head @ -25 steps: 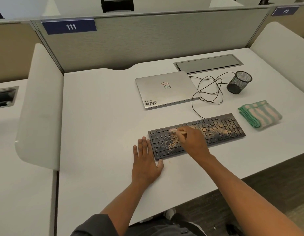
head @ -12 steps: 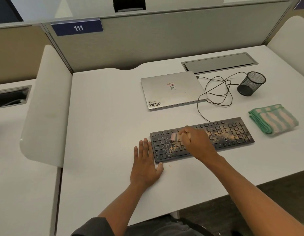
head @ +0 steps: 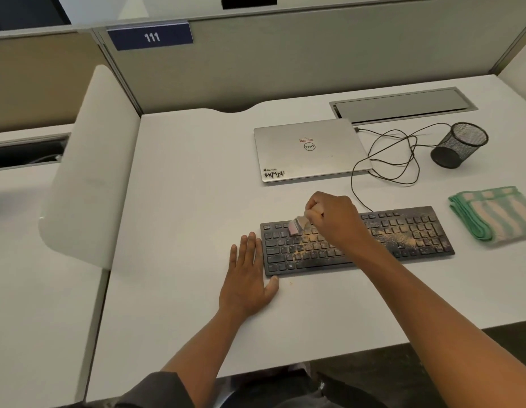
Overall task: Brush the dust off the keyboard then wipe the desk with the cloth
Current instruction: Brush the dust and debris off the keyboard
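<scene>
- My right hand (head: 334, 219) is curled round a small brush (head: 295, 225), its bristles on the upper-left keys of the dusty black keyboard (head: 403, 234).
- My left hand (head: 246, 278) lies flat with fingers straight on the white desk (head: 182, 201), against the keyboard's left end.
- The folded green striped cloth (head: 496, 214) lies just right of the keyboard.

The right hand (head: 334, 217) grips a small brush (head: 295, 225), its pale bristles on the upper left keys of the black keyboard (head: 403, 234), which is speckled with tan dust. The left hand (head: 248, 275) lies flat on the white desk (head: 182, 216), fingers straight, just beside the keyboard's left end. A folded green and white striped cloth (head: 497, 214) lies right of the keyboard. Behind are a closed silver laptop (head: 310, 151), a looped black cable (head: 385, 160) and a black mesh cup (head: 460, 144)
</scene>
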### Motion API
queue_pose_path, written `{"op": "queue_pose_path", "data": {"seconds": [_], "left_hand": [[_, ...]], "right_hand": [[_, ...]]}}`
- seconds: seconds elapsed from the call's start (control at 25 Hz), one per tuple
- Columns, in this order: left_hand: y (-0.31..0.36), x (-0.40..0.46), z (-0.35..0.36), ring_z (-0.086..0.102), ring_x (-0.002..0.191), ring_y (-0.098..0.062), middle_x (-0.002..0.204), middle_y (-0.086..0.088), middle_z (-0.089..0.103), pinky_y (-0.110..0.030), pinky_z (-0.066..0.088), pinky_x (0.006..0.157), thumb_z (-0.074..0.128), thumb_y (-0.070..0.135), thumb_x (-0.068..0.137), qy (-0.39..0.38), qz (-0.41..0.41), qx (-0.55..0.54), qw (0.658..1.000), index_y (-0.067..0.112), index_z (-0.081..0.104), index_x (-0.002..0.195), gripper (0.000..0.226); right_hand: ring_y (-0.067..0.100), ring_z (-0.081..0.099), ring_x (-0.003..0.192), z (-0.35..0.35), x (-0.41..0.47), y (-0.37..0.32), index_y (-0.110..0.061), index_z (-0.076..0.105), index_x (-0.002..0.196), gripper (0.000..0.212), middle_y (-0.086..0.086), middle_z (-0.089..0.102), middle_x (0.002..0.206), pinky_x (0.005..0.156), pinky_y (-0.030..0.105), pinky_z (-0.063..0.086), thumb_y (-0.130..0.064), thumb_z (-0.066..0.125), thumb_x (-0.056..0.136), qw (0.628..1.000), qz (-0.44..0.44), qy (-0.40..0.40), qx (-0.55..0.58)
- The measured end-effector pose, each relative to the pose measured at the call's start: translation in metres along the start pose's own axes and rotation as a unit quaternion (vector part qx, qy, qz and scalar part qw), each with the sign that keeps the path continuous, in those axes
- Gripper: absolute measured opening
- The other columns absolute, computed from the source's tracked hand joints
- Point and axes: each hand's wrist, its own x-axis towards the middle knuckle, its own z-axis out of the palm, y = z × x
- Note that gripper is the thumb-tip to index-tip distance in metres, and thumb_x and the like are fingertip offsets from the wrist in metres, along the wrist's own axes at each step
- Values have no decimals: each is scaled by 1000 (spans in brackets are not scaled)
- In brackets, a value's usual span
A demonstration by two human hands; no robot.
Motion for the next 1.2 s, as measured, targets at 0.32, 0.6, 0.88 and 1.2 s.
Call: {"op": "queue_pose_path", "data": {"seconds": [0.32, 0.6, 0.88, 1.2], "left_hand": [[0, 0, 4, -16, 155, -27, 168, -14, -11, -49, -3, 126, 27, 59, 93, -6, -6, 17, 1000, 5, 0, 161, 91], [1, -1, 4, -12, 156, -27, 169, -14, -7, -48, -2, 126, 28, 58, 94, 12, -4, 17, 1000, 5, 4, 161, 89], [3, -1, 3, -17, 155, -25, 168, -13, -12, -46, -6, 126, 23, 59, 94, 0, -11, 21, 1000, 6, -2, 161, 89], [2, -1, 4, -15, 155, -25, 168, -13, -10, -46, -6, 125, 25, 59, 94, 1, -11, 18, 1000, 6, 1, 161, 89]], "right_hand": [[23, 65, 72, 19, 19, -15, -11, 67, 85, 17, 4, 69, 73, 64, 31, 48, -19, 56, 96, 999, -4, -20, 36], [24, 69, 70, 14, 16, -12, -9, 68, 85, 22, 4, 71, 67, 73, 42, 56, -19, 52, 96, 997, 1, -63, 41], [20, 69, 70, 19, 1, -11, -10, 68, 83, 26, 3, 71, 67, 73, 42, 57, -20, 48, 97, 994, 11, -104, 16], [23, 70, 73, 19, -1, -13, -10, 67, 92, 25, 5, 71, 73, 70, 38, 57, -23, 47, 99, 995, 19, -89, 37]]}}
